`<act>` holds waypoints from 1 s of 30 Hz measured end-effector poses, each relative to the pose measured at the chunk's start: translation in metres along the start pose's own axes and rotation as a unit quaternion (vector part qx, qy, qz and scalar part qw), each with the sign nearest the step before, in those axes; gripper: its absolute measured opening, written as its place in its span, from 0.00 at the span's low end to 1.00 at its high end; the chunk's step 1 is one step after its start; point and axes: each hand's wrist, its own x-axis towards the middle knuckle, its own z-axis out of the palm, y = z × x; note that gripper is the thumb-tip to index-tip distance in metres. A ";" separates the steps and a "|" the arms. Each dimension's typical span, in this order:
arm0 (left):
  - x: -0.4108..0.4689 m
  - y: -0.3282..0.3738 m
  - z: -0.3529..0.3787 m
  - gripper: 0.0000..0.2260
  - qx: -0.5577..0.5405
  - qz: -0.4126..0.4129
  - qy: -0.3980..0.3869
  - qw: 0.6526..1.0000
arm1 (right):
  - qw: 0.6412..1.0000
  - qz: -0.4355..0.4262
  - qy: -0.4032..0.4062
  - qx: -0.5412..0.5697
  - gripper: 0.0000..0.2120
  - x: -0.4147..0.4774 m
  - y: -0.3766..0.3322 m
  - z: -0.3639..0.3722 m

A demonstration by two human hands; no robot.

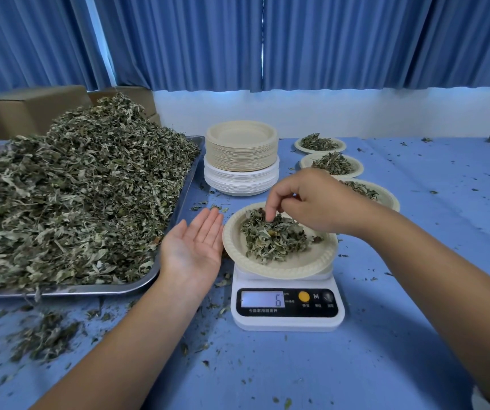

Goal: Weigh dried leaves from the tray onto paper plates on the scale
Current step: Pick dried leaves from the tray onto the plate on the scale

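A white digital scale [287,306] stands at the table's centre, its display showing 6. On it sits a cream paper plate [279,263] with a heap of dried leaves [273,236]. My right hand [305,202] hovers over the plate, fingertips pointing down and pinching at leaves on top of the heap. My left hand [193,247] is held flat, palm up and empty, just left of the plate's rim. A metal tray [175,208] at the left carries a big mound of dried leaves [69,196].
Two stacks of paper plates [241,156], cream on white, stand behind the scale. Three filled plates [332,164] line up at the back right, the nearest partly hidden by my right hand. Cardboard boxes [30,109] stand behind the tray. Loose leaf bits litter the blue tablecloth [415,291].
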 end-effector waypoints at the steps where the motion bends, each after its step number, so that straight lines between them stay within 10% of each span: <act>1: 0.000 0.000 0.000 0.19 0.001 0.000 0.001 1.000 | 1.000 0.000 -0.013 -0.005 0.19 -0.001 0.000 0.000; 13: 0.000 -0.001 0.002 0.20 -0.020 -0.016 0.012 1.000 | 0.999 -0.023 0.029 0.017 0.16 0.010 -0.017 0.006; 21: 0.002 0.001 0.002 0.19 -0.053 -0.020 0.035 0.998 | 0.981 -0.120 -0.116 -0.096 0.11 0.088 -0.073 0.051; 30: 0.000 0.001 0.004 0.12 -0.082 -0.004 0.027 0.996 | 0.939 -0.159 -0.227 -0.203 0.31 0.136 -0.107 0.124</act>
